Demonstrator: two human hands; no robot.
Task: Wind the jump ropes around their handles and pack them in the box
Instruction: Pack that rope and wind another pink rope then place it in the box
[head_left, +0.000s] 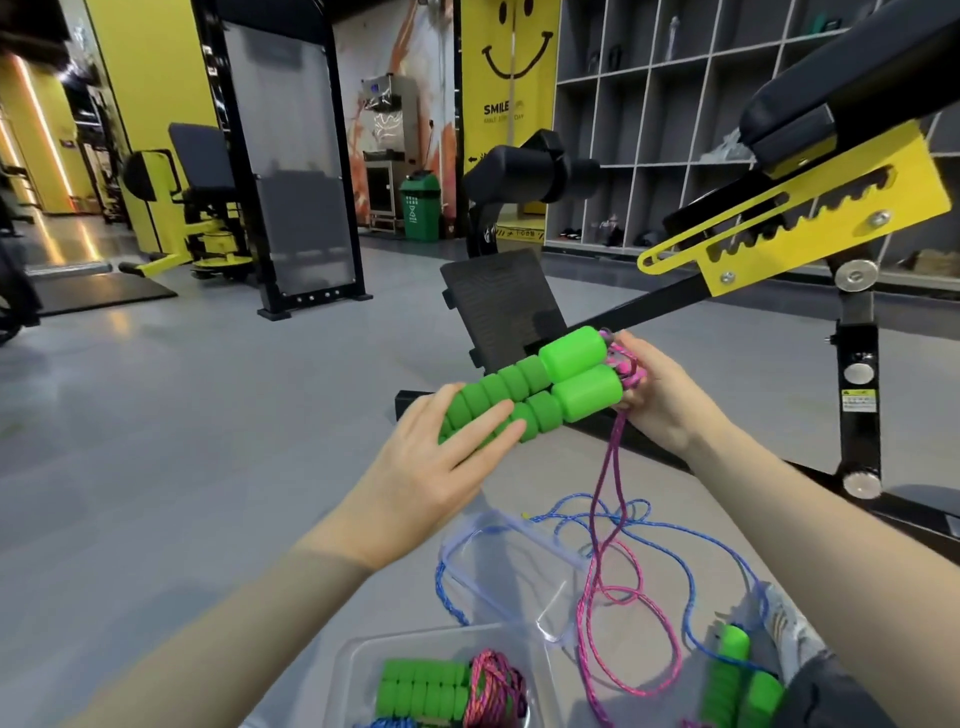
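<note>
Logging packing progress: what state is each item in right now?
Green handles: paired, held by left hand.
Pink rope: unwound, pinched by right hand.
Blue rope: loose on floor.
Box: open, wound jump rope inside.
Lid: off, on floor.

Ribbed green foam handles (524, 395), braided pink rope (608, 525), clear plastic box (358, 660)

Grey floor (182, 415) bearing a clear box (358, 654), its lid (498, 571) alongside, loose loops of blue rope (444, 597) and pink rope (583, 639), and a bench frame (857, 364).
</note>
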